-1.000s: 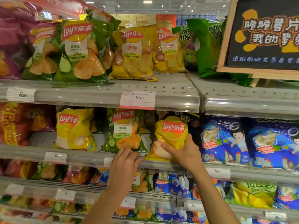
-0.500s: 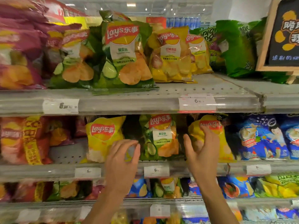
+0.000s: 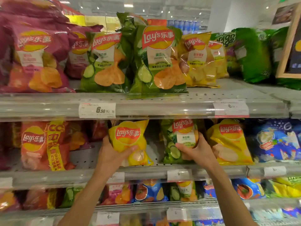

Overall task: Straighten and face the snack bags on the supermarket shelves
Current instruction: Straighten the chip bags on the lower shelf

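Head view, supermarket crisp shelving.

Middle shelf [image 3: 91, 175], grey perforated metal:
- Yellow Lay's bag [image 3: 130, 141], upright, logo facing out. The left hand [image 3: 112, 154] grips its lower left part, thumb across the front, fingers round the left edge and out of sight behind.
- Green cucumber bag [image 3: 179, 141], upright, just right of the yellow one with a gap between. The right hand [image 3: 197, 152] holds its lower right part, thumb laid over the front label, fingers curled round the right edge.
- Second yellow bag [image 3: 228, 142], near the right hand, leaning slightly; whether it touches the hand cannot be told.
- Orange-red bag [image 3: 40, 144], well left, with darker red bags behind it.
- Blue cartoon bags [image 3: 275, 141], far right.

Top shelf [image 3: 162, 106]:
- Maroon bags [image 3: 34, 59], left, stacked and slumped.
- Two large green cucumber bags [image 3: 156, 61], centre, standing side by side; the right one sits forward, at the shelf edge.
- Yellow bags [image 3: 197, 59], set further back.
- Bright green bags [image 3: 252, 56], right, beside a wood-framed chalkboard sign [image 3: 290, 46].
- Price tag [image 3: 97, 110] reading 6.50 on the rail.

Lower shelf [image 3: 146, 206]: mixed small bags in red, blue, green and yellow, blurred; flavours not legible.
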A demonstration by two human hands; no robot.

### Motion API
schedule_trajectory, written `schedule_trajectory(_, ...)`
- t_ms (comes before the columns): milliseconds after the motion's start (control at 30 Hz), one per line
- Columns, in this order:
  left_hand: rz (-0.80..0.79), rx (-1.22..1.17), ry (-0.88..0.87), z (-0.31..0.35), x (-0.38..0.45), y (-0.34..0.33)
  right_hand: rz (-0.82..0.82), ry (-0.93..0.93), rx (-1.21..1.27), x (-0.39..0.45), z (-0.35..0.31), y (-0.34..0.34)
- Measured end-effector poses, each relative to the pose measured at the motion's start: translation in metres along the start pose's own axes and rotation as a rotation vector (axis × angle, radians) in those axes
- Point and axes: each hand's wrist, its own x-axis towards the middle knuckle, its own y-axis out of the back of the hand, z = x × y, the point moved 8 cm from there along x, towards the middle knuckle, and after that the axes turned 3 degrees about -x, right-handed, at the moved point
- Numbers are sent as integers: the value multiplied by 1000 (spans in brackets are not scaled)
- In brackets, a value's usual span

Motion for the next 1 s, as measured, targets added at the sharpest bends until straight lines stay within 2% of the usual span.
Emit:
schedule_trajectory(300,-20,-119,60,-8,10,-8,-80,-76,-5,13,6,-13)
schedule_trajectory(467,-12,-227,62,-10,6,-10,37,-44,-89,8,-8,-8)
schedule_trajectory(633,-3,-308,43,2,0,-22,207,7,-141,-10,-23,31)
schedule_trajectory(867,-87,-288,33,25,-9,-98,403,3,-57,-55,9,106)
schedule_trajectory(1000,-152,-257,36,36,-16,-141,450,-41,-86,-72,29,133)
